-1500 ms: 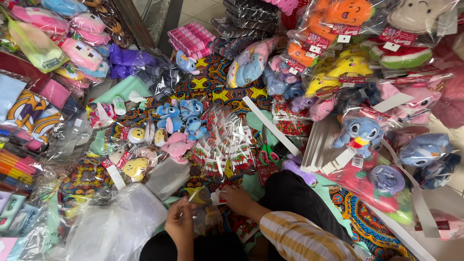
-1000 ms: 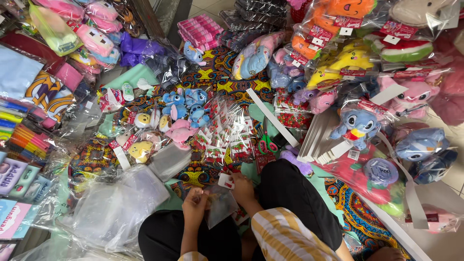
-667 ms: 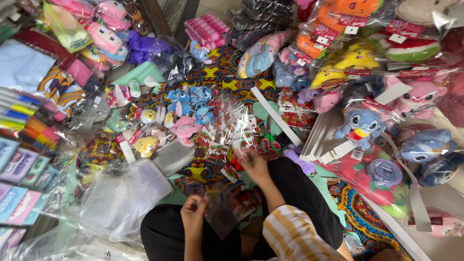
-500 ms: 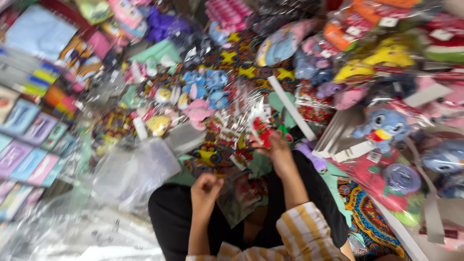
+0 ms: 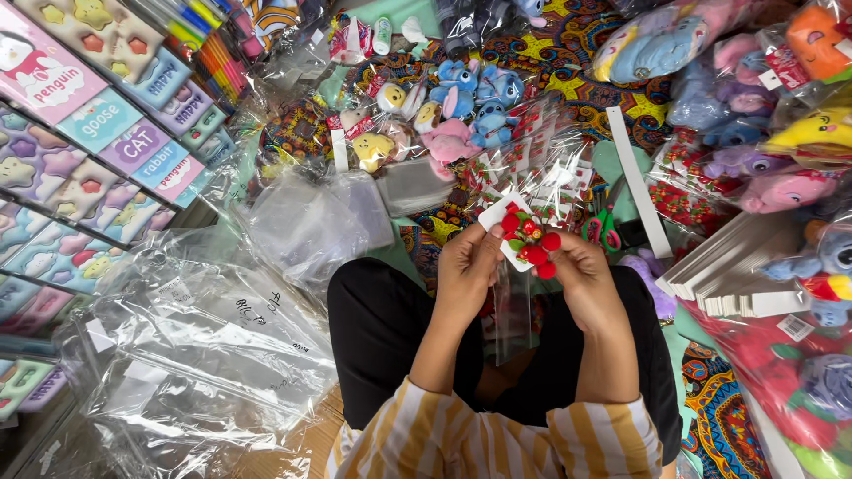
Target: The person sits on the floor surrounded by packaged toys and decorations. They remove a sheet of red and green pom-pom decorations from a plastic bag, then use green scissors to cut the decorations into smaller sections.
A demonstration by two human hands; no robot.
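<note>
the fingers of the left hand (image 5: 468, 264) pinch the left edge of a small white card (image 5: 506, 232) carrying a cluster of red berry-like ornaments (image 5: 531, 241); the fingers of the right hand (image 5: 581, 270) close on the cluster's right side. the piece sits just right of frame centre, above the black-trousered lap. a narrow clear sleeve (image 5: 513, 310) hangs below the card between the two hands; whether the card's lower end is inside it is hard to tell.

open room is scarce: only the gap over the lap is free, with goods crowding every side. left of the knees lie heaps of clear plastic bags (image 5: 204, 346), some holding flat packets whose contents are not readable. above centre, bagged blue and pink plush toys (image 5: 470, 102) lie on a patterned cloth. white cardboard strips (image 5: 745, 270) stack at the right. larger wrapped plush toys (image 5: 781, 133) are cut off by the right edge, and pastel boxes (image 5: 80, 168) by the left edge.
</note>
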